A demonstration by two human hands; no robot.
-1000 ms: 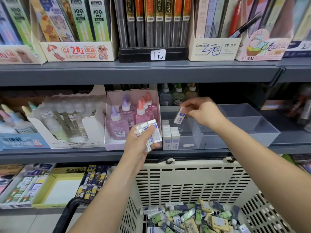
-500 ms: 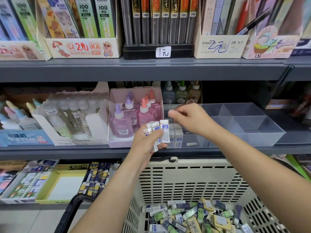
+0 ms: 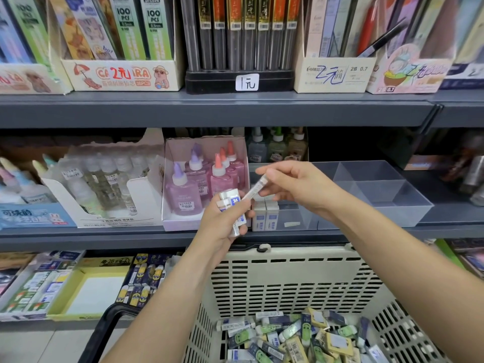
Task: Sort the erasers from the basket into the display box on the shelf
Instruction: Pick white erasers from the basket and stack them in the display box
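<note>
Head view: left hand [image 3: 222,221] grips small stack of white-blue erasers [image 3: 231,200], fingers [image 3: 242,229] curled round it, just in front of shelf [image 3: 104,235] edge. Right hand [image 3: 298,184] pinches single eraser [image 3: 255,188] by its upper end, lower end at stack (touching or just apart, cannot tell). Clear display box [image 3: 392,203] behind hands; standing row [image 3: 265,217] upright in its left compartment. Advice: draw single eraser clear of stack first, keep left grip firm, set it upright flush beside standing row. Basket [image 3: 288,279] below holds mixed erasers.
</note>
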